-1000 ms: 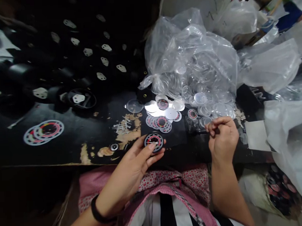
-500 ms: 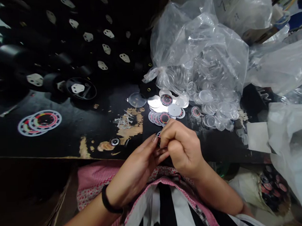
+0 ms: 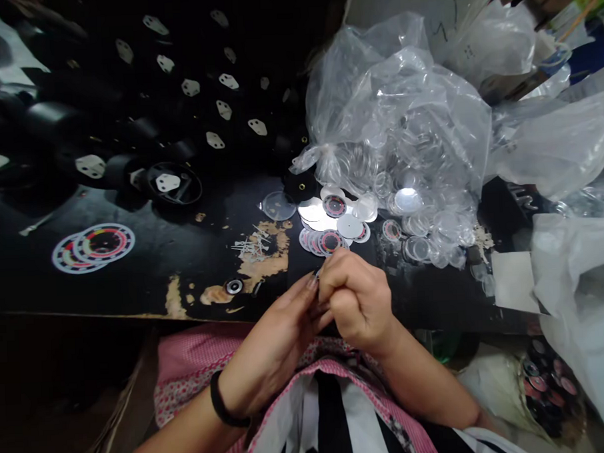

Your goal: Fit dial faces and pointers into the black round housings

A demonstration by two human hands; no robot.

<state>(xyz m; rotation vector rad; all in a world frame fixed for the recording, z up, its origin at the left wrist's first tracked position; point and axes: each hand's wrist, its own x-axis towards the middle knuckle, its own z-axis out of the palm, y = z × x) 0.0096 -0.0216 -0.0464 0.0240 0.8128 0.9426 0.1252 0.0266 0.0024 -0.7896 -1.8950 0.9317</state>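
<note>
My left hand (image 3: 290, 324) and my right hand (image 3: 358, 297) meet at the front edge of the black table. Between the left thumb and fingers is a small printed dial disc, of which only a thin edge shows. Curled tightly, the right hand presses its fingertips against that spot; whatever they pinch is hidden. Just beyond the hands lie several small printed dial discs (image 3: 331, 241), and blank silvery discs (image 3: 317, 214) sit behind them. A clear round cover (image 3: 279, 206) rests left of this pile.
Small white pins (image 3: 253, 244) and a ringed round part (image 3: 234, 286) lie left of my hands. Larger printed dials (image 3: 104, 242) and black round housings (image 3: 174, 183) are farther left. At right, a plastic bag (image 3: 397, 102) spills clear caps (image 3: 418, 249) near a white square (image 3: 514, 280).
The view has shifted slightly, so the table's contents appear a little lower and to the right. Both hands stay together; the disc's printed face, partly visible before, is now almost wholly covered.
</note>
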